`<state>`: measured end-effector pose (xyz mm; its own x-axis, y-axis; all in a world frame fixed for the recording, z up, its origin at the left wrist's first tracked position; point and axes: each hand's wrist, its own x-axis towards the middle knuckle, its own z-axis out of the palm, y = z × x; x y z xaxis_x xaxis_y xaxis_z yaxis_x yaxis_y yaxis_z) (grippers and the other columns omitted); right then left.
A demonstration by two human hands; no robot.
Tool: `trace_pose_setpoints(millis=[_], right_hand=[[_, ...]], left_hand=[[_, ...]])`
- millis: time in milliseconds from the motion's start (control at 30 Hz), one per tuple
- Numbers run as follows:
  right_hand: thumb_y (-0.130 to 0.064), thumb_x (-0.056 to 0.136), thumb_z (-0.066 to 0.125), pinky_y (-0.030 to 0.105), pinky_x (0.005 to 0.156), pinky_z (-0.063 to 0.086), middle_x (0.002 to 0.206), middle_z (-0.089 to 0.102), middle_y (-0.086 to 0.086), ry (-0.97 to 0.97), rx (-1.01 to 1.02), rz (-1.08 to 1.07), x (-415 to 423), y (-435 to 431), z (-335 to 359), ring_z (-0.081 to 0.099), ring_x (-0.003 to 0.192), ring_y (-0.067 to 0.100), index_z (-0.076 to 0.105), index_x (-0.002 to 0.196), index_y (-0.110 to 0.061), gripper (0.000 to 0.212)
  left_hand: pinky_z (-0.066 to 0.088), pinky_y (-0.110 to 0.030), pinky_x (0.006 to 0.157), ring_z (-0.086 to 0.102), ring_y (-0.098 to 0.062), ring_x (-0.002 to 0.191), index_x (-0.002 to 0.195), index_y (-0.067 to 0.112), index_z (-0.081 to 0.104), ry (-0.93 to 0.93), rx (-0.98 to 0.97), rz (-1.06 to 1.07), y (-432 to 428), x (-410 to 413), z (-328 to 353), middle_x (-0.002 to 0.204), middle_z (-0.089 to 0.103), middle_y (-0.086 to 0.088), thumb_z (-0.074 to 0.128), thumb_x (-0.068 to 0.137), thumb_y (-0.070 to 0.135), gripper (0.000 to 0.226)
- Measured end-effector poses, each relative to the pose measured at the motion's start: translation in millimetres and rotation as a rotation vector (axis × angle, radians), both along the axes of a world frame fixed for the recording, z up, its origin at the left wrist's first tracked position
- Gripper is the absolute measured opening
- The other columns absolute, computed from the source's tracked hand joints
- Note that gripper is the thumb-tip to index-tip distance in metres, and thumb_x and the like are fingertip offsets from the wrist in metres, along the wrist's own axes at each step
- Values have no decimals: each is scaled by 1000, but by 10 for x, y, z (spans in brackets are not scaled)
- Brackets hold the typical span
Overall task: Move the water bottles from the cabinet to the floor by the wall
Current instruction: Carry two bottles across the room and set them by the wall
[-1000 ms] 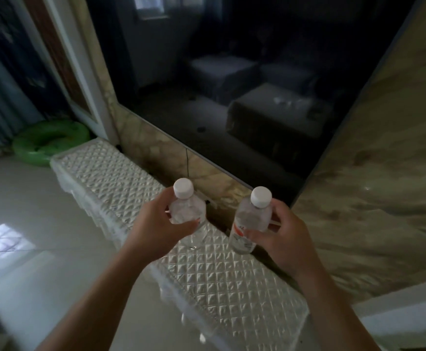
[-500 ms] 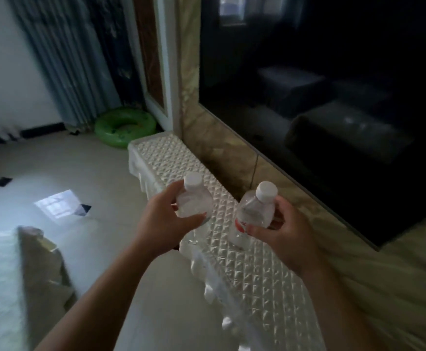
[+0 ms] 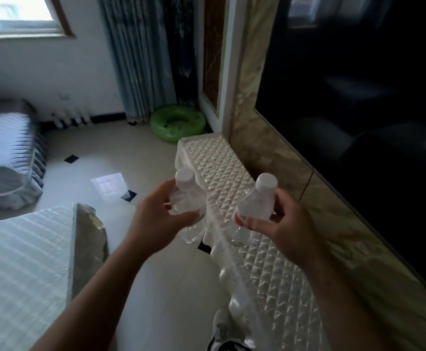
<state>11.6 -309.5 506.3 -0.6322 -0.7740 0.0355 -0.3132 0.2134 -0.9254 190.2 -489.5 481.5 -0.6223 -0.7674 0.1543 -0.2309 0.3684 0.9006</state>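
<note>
step: carry | left hand (image 3: 156, 219) wraps left bottle (image 3: 188, 201); right hand (image 3: 283, 229) wraps right bottle (image 3: 256, 206) | both upright, raised over worktop (image 3: 222, 168) edge | advice: grip bodies not caps, lower base-first onto floor (image 3: 156, 287) below left hand

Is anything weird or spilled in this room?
Nothing is spilled: the left bottle and right bottle are both capped. One odd thing: a green swim ring lies on the floor by the curtain, a pool toy indoors.

forearms extended; left hand (image 3: 156, 224), right hand (image 3: 288, 231) gripping, fingers (image 3: 260, 225) curled
</note>
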Motion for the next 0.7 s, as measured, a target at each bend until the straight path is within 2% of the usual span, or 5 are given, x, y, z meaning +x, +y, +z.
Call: trace_pose_setpoints(millis=[167, 267, 333, 500, 700], right_hand=[[-33, 60, 88, 25, 78, 57, 102, 70, -14, -36, -25, 47, -348, -433, -103, 66, 97, 3, 61, 110, -33, 56], [-36, 61, 88, 31, 82, 57, 105, 69, -15, -34, -26, 89, -605, -714, -152, 65, 99, 4, 60, 110, -36, 57], [-35, 61, 88, 35, 84, 57, 107, 69, -14, -40, -26, 115, -781, -890, -165, 65, 100, 4, 60, 111, -35, 57], [-39, 59, 89, 35, 83, 58, 109, 69, -12, -33, -18, 189, -1121, -1340, -148, 66, 101, 7, 59, 113, -35, 63], [-37, 59, 91, 38, 82, 59, 108, 70, -8, -65, -33, 239, -1280, -1774, -137, 67, 99, 10, 60, 113, -32, 63]], left_hand=[[57, -34, 86, 69, -5, 94, 118, 30, 63, 29, 24, 39, -328, -252, 2, 102, 72, 15, 88, 54, 39, 70], [57, -37, 87, 69, -6, 93, 118, 27, 64, 44, 29, 58, -549, -453, -2, 102, 73, 13, 88, 55, 34, 67], [58, -38, 87, 70, -7, 94, 118, 26, 64, 56, 34, 78, -678, -578, 7, 102, 73, 12, 86, 53, 40, 70], [57, -41, 88, 69, -10, 97, 119, 28, 63, 76, 36, 138, -964, -778, 35, 106, 72, 12, 85, 53, 42, 72], [57, -30, 82, 70, -10, 93, 112, 32, 65, 106, 32, 206, -1218, -822, 86, 100, 73, 12, 85, 53, 34, 62]])
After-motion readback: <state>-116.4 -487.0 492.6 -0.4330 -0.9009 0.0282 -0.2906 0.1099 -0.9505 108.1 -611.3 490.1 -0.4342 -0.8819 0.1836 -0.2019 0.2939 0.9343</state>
